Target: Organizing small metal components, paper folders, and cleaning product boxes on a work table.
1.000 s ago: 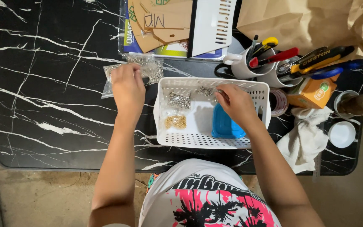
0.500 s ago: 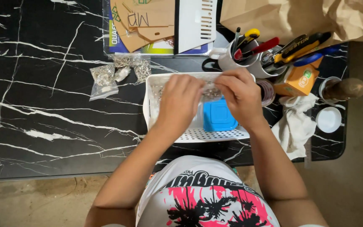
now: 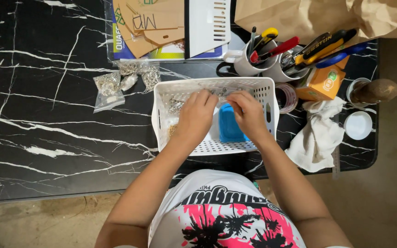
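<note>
A white slotted plastic basket [image 3: 258, 85] sits on the black marble-patterned table. Both my hands are inside it. My left hand [image 3: 197, 115] and my right hand [image 3: 246, 110] are close together, each pinching an end of a small clear bag of metal parts [image 3: 220, 92] near the basket's far wall. A blue box [image 3: 229, 124] lies in the basket between my hands. More small bags of metal bits [image 3: 175, 106] lie in the basket's left part, partly hidden by my left hand.
Several clear bags of metal parts [image 3: 116, 85] lie on the table left of the basket. Behind are cardboard cut-outs [image 3: 152, 23], a white panel [image 3: 210, 23], mugs with tools [image 3: 272, 59], an orange box [image 3: 322, 82], tape rolls [image 3: 286, 97], a white cloth [image 3: 318, 135], and brown paper [image 3: 322, 16].
My left hand left the bags on the table and moved right into the basket. Both hands now hold a small bag together near the basket's far wall.
</note>
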